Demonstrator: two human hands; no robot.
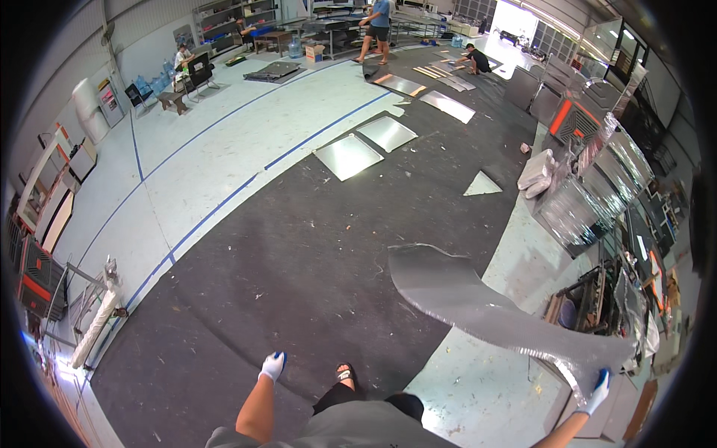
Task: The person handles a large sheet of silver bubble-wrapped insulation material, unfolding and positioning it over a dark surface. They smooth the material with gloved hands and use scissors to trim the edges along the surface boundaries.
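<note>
Grey flexible sheet [478, 300], curved, ragged silvery edge, at right over dark mat [284, 246] and pale floor [463, 388]. Right hand [597, 396] grips its near end; left hand [273, 365] curled up. Cardboard box [317, 54] far back, contents unclear.

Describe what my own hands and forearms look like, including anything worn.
Your left hand and right hand wear white gloves with blue areas toward the fingers. The visible forearms are bare, without sleeves.

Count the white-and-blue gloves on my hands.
2: one glove on your left hand, over the dark mat; another on your right hand, at the edge of a curved grey sheet.
</note>
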